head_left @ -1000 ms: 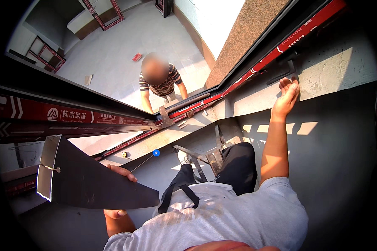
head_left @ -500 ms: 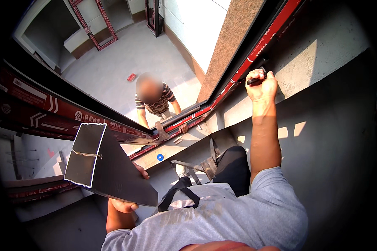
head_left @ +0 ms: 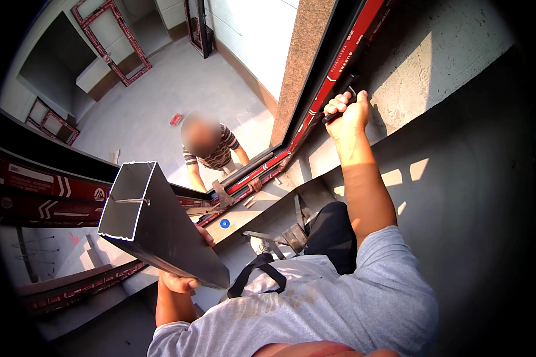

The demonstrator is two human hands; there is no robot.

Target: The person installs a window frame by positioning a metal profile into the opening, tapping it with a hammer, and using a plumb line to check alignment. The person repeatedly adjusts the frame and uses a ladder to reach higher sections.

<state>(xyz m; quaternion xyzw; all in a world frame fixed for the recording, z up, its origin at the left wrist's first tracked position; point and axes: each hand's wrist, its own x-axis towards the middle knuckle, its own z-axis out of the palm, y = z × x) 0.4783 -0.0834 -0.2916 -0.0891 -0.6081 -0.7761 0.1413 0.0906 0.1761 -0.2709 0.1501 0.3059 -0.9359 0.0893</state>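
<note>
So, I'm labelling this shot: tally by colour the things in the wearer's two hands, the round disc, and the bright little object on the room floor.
Dark: 2 (hollow profile in the left hand, gripped object in the right hand)
Blue: 1 (round disc)
Red: 1 (bright little object)
Total: 4

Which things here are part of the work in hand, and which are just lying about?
Likely in use:
dark hollow box, in the left hand
black handle, in the right hand
red-wrapped frame alongside

Apparently lying about:
pale stubs on the ledge
red object on the floor
</note>
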